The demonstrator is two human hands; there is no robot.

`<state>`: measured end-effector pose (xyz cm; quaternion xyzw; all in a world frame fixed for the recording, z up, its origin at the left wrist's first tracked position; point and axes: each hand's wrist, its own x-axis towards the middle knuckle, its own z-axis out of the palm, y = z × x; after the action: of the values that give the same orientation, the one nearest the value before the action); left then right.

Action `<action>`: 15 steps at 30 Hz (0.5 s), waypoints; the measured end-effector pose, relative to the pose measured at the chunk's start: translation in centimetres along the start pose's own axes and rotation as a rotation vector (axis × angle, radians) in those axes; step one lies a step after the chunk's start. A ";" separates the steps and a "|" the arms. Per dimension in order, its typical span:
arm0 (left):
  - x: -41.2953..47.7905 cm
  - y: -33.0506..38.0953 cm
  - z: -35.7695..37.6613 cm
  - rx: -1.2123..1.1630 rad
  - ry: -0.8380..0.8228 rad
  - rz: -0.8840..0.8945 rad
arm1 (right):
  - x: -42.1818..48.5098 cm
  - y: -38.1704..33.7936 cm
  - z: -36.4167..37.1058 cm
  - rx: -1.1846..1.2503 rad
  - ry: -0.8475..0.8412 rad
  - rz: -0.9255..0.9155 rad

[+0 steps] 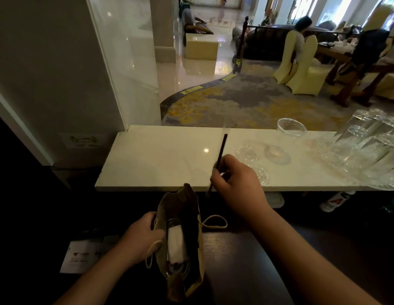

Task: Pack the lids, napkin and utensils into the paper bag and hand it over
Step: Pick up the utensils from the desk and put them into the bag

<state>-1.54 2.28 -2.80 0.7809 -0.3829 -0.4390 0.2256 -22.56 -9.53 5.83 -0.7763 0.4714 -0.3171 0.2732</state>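
Note:
A brown paper bag stands open below the white counter's front edge. My left hand grips its left rim. Inside the bag lie a white napkin and clear plastic lids. My right hand is closed around a thin black straw, held slanted just above and to the right of the bag's mouth; its lower tip pokes out below my fist. Clear dome lids rest on the counter right of my right hand.
The white counter carries an upright clear cup and stacks of clear cups lying at the right. A dark wooden surface lies under the bag, with a printed paper at left. Beyond are carpet, covered chairs and seated people.

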 end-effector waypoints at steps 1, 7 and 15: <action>0.0 0.1 0.0 -0.008 -0.005 0.001 | 0.3 -1.2 0.1 0.013 0.018 -0.033; 0.1 0.0 -0.2 -0.015 -0.024 -0.007 | 0.2 -4.4 3.7 0.048 -0.114 -0.008; 0.7 -0.8 -0.1 -0.125 -0.028 -0.022 | -2.4 -2.1 11.5 -0.160 -0.485 0.291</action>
<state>-0.94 2.18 -3.66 0.7633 -0.3493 -0.4753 0.2637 -13.63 -5.07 -0.72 -0.7728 0.5220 -0.0415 0.3585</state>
